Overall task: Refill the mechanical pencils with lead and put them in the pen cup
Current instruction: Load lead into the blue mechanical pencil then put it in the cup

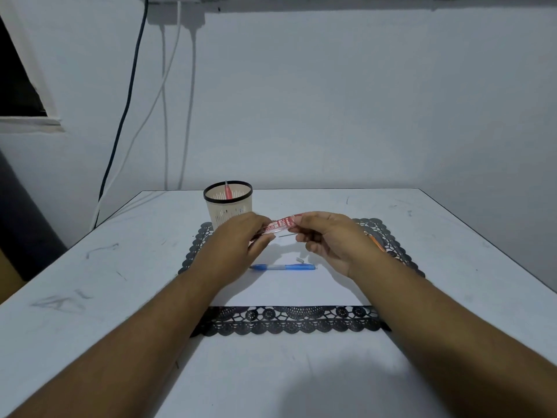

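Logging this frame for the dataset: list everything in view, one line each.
Lead refill case: one, red, held in both hands.
Loose lead: one, grey, by the right hand's fingers.
Mechanical pencil: one, blue, lying on the paper.
Small cap: one, white, just behind that pencil.
Pen cup: one, cream with black rim, back left of mat, red pencil inside.
Lace mat: one, black, under the paper.
Orange pencil: one, behind the right hand.
Table: one, white.
Cables: several, on the wall.
Left hand: grip on the case.
Right hand: grip on the case.

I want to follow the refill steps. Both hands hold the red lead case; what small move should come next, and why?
Probably set the lead case down and pick up the blue pencil. A thin lead already shows in the right hand, and the pencil lies with its small cap apart beside it.
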Demonstrator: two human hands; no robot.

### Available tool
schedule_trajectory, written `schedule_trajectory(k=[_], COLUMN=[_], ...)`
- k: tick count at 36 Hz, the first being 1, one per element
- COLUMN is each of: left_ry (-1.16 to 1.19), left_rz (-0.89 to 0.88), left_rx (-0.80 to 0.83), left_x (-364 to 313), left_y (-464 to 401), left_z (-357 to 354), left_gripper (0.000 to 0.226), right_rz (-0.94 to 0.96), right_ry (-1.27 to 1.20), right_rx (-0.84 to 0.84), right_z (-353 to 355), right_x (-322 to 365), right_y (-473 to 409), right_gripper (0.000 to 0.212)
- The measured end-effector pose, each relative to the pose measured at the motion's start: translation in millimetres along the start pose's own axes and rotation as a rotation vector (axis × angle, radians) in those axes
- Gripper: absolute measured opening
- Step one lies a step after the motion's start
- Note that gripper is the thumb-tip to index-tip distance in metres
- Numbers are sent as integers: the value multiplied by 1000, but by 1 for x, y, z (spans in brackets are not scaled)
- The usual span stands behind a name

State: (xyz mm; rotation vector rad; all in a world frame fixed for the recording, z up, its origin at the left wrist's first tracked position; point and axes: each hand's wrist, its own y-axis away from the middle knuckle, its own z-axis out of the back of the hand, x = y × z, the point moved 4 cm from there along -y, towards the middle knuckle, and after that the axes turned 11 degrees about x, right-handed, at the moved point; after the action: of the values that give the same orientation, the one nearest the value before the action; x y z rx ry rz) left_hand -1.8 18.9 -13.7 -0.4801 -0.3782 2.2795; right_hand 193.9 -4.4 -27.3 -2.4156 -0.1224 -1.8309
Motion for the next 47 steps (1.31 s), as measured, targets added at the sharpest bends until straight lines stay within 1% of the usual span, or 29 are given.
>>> schedule_trajectory(k=[3, 5, 7, 11, 13, 15, 22, 24, 27, 29, 32, 36, 39, 42, 44, 47], left_ry=[47, 133, 310, 740, 874, 927, 957, 877, 689, 728, 809, 737, 737, 726, 709, 786], left_rz=[-12, -22, -3, 39, 29, 17, 3, -17, -53, -42, -12, -42, -52, -21, 15, 38], left_rx=[-14, -57, -111, -170, -186, -187, -175, -174, -201, -215, -194, -174, -174, -160, -170, -221], left_x=[1, -1, -2, -1, -3, -5, -9, -10, -13, -14, -12, -10, -13, -10, -6, -5], left_y=[1, 3, 5, 5, 4, 3, 5, 6, 6, 6, 6, 8, 8, 6, 9, 10], left_z=[2, 5, 7, 5, 5, 5, 8, 10, 15, 17, 14, 16, 19, 16, 15, 20], left_gripper=[25, 24, 20, 17, 15, 12, 13, 12, 16, 14, 10, 10, 11, 12, 10, 11], right_rz=[-10, -33, -74, -187, -234, -266, -302, -306, -304, -306, -292, -285, -283, -274, -275, -264], right_ry=[-15, -44, -99, -247, -316, -362, -420, -417, -420, -423, -425, -431, -441, -425, -423, -427], right_rx=[-16, -26, -32, -10, 15, 31, 57, 69, 95, 102, 94, 103, 125, 118, 117, 121], right_z=[-2, -3, -6, -16, -21, -24, -26, -28, -31, -32, -32, -32, -34, -33, -34, -33], right_x=[-1, -3, -6, -15, -18, -21, -25, -25, -23, -22, -21, -20, -19, -19, -20, -20], right_y=[0, 1, 1, 1, 2, 2, 1, 2, 4, 6, 5, 6, 6, 7, 6, 5], right_gripper=[16, 11, 7, 8, 9, 10, 10, 11, 12, 14, 15, 18, 19, 21, 19, 14])
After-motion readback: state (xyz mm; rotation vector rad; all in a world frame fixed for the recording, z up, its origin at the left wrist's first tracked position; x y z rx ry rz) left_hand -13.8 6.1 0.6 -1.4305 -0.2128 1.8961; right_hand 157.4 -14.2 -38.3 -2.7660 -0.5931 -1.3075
